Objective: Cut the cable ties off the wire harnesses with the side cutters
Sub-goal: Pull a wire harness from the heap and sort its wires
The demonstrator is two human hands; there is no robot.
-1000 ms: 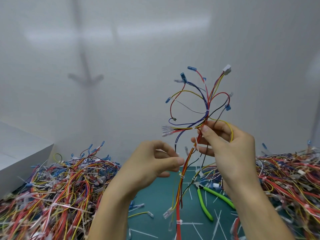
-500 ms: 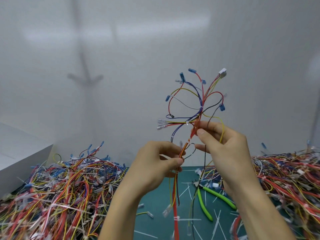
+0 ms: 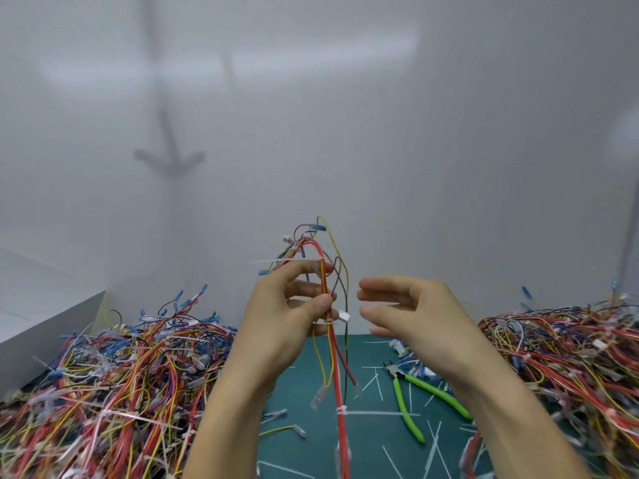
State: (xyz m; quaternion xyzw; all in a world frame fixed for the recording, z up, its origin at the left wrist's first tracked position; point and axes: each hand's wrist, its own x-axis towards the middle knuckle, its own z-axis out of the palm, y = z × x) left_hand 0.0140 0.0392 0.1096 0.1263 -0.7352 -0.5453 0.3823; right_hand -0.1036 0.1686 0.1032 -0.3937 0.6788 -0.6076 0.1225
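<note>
Currently, left hand (image 3: 283, 316) pinches wire harness (image 3: 326, 305); right hand (image 3: 411, 316), just beside, is relaxed, holding nothing; side cutters (image 3: 411, 397) lie below it.

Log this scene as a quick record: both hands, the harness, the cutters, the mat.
Left hand: grips the wire harness, upright above the green mat
Right hand: open, empty, beside the harness
Side cutters: lying on the mat, untouched
Cable tie: one around the harness's red wires, low down
Mat: scattered cut ties; harness piles left and right
</note>
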